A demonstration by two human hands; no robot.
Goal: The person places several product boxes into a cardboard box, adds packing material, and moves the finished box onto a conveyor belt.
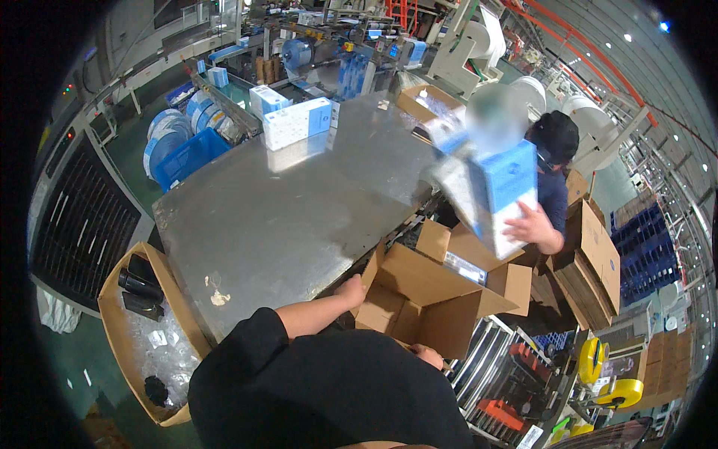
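Observation:
An open cardboard box [404, 314] stands in front of me beside the metal table, and its inside shows bare brown walls. My left hand [354, 290] grips the box's left edge, its fingers partly hidden by the cardboard. At the near right edge of the same box, my right hand [428, 356] is closed on the rim; my dark sleeve and body hide most of that arm. Just beyond stands a second open box [510, 287] with its flaps out. Over it, a co-worker holds blue-and-white packs [497, 191].
Blue-and-white packs [299, 123] stand on the metal table [262, 224]. A carton of plastic scraps [196, 329] sits at left, near a blue crate [191, 157]. Flattened cartons [587, 262] lean at right, above a roller conveyor [486, 359] with yellow tape rolls [621, 393].

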